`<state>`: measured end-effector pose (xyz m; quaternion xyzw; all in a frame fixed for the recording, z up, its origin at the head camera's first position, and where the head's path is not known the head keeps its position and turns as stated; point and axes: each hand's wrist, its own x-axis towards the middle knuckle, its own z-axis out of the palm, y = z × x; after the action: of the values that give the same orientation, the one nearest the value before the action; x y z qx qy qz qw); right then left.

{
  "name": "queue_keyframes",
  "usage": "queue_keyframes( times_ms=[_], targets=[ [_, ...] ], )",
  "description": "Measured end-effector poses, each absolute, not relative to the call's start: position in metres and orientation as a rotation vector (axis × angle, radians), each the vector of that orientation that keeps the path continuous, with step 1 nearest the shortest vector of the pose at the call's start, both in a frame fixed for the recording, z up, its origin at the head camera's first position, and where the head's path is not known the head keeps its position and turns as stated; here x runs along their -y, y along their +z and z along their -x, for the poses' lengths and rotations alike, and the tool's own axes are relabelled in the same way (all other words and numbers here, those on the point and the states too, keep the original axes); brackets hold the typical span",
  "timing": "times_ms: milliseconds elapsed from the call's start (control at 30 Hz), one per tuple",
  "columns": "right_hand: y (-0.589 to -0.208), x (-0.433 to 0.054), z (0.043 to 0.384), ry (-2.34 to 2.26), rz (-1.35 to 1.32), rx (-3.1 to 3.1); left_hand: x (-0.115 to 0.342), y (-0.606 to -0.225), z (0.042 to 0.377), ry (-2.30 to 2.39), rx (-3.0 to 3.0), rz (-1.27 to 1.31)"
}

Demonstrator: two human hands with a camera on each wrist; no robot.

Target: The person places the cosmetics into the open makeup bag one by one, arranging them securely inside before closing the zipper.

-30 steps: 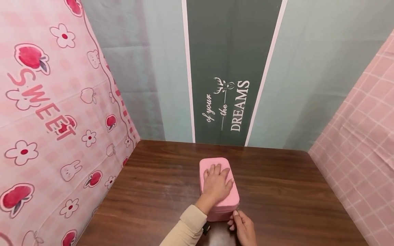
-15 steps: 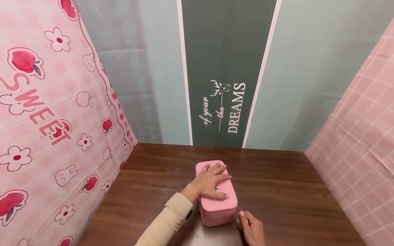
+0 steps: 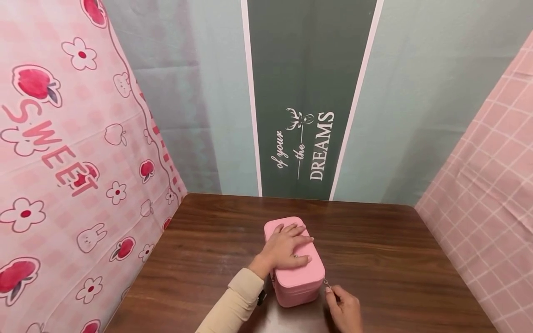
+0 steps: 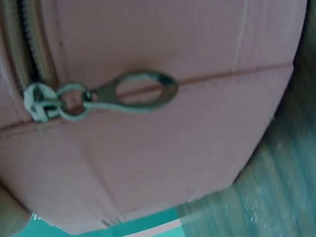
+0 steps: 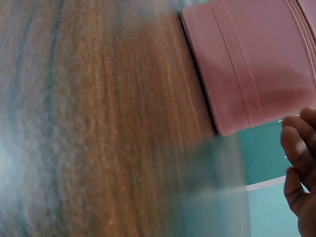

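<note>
A pink zippered case (image 3: 301, 277) stands on the wooden table, its lid down. Across its lid lies my left hand (image 3: 286, 249), fingers spread, a ring on one of them. At the near right corner, my right hand (image 3: 344, 309) pinches a metal zipper pull (image 3: 326, 281) that sticks out from the case; the fingers cover its end. The left wrist view shows another zipper pull (image 4: 104, 96) hanging loose against the case's side, beside the zipper teeth (image 4: 30, 44). In the right wrist view, curled fingers (image 5: 296, 148) are close to the case's stitched side (image 5: 252, 64).
The brown wooden table (image 3: 200, 240) extends around the case. Behind it hangs a green and grey-blue cloth (image 3: 308, 69) with lettering. Pink patterned cloth (image 3: 104, 162) borders the left, and pink checked cloth (image 3: 483, 185) the right.
My left hand has turned on the lid, its wrist shifting left and its fingers now pointing right. My right hand has moved slightly right, away from the corner, with the zipper pull.
</note>
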<state>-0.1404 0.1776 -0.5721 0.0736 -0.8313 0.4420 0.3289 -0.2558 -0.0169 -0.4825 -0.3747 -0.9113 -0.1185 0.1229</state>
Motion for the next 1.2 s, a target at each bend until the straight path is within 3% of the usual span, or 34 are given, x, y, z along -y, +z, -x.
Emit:
queue_keyframes(
  times_ms=[400, 767, 1200],
  targets=[
    [-0.565, -0.17, 0.144, 1.233, -0.159, 2.189, 0.008, -0.48, 0.243, -0.41, 2.714, 0.813],
    [-0.561, -0.16, 0.14, 1.38, 0.15, 2.284, -0.005, -0.48, 0.236, -0.427, 2.723, 0.631],
    [-0.563, -0.166, 0.142, 1.45, 0.158, 2.281, -0.012, -0.481, 0.229, -0.35, 2.769, 0.467]
  ],
)
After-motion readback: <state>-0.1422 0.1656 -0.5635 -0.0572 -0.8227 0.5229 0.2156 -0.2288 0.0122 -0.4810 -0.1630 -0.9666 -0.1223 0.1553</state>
